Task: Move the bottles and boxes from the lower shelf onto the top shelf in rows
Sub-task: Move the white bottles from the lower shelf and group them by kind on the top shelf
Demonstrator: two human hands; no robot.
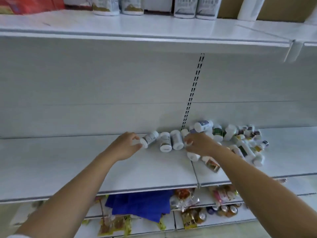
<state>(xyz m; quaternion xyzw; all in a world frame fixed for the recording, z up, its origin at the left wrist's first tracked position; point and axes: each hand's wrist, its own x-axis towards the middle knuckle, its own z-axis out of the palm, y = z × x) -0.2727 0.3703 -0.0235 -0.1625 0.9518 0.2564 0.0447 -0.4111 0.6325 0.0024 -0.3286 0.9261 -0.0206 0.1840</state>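
Observation:
Several white-capped bottles lie on their sides on the lower shelf [68,160], in a loose line near the back wall and in a pile [243,145] to the right. My left hand [126,146] curls its thumb and fingers round the cap end of the leftmost lying bottle [150,138]. Two more bottles [165,142] lie between my hands. My right hand [199,144] closes its fingertips on a small white bottle [185,133] at the left edge of the pile; most of that bottle is hidden. The top shelf [154,26] runs overhead.
Upright white containers [106,6] and a roll [248,7] stand at the back of the top shelf, with a red package [25,5] at its left. Below the lower shelf are blue bags [140,205], snack packets [187,198] and cans [228,210].

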